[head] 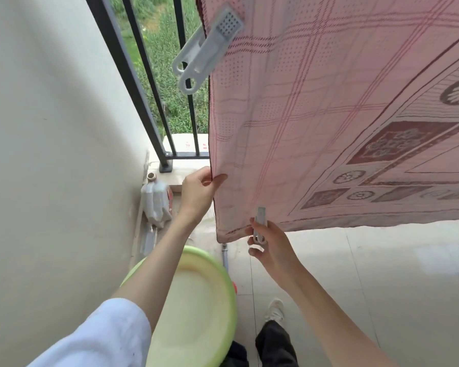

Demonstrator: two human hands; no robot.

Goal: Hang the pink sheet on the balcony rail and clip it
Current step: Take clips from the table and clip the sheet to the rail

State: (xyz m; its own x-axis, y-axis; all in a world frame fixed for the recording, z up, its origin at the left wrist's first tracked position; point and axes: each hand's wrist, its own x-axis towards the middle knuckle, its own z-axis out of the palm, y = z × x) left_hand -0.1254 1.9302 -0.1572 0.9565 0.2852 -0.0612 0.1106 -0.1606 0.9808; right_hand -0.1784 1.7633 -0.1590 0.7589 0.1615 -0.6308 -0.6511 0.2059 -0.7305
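The pink sheet (316, 115), patterned with dark red checks and flowers, hangs down over the black balcony rail (143, 83) and covers most of the right side. A large grey clip (207, 49) grips its upper left edge. My left hand (200, 193) pinches the sheet's left edge low down, thumb in front of the cloth. My right hand (269, 242) is just below the sheet's bottom left corner and holds a second grey clip (260, 223) upright.
A light green basin (196, 308) stands on the tiled floor by the white wall (51, 154). A white plastic jug (155, 202) lies in the corner under the rail. My feet (274, 311) are right of the basin. Green plants lie beyond the bars.
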